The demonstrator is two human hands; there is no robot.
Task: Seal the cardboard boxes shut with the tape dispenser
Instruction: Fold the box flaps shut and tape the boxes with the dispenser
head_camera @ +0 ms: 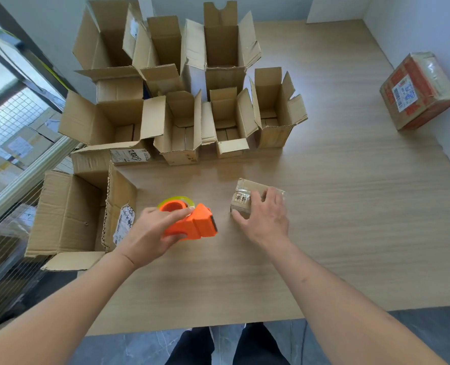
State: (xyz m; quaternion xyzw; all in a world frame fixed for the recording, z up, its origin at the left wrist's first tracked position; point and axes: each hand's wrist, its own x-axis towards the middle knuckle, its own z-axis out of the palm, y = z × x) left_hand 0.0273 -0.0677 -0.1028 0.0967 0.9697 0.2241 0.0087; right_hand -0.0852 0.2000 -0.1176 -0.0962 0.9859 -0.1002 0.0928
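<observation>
My left hand (150, 233) grips the orange tape dispenser (192, 222), fingers curled over its body, its roll of clear tape (176, 200) on the side away from me and its cutter end pointing toward my other hand. The dispenser sits near the middle of the desk (350, 206), a little toward its left edge. My right hand (264, 217) holds a small cardboard box (245, 192), closed and already wrapped in clear tape, fingers bent over its top and thumb against its near side; the box rests on the desk just beside the dispenser. Open cardboard boxes (181, 127) with flaps up crowd the far left part of the desk, and one large open box (68, 214) stands at the left edge. A taped parcel with red print (419, 90) lies at the far right corner.
</observation>
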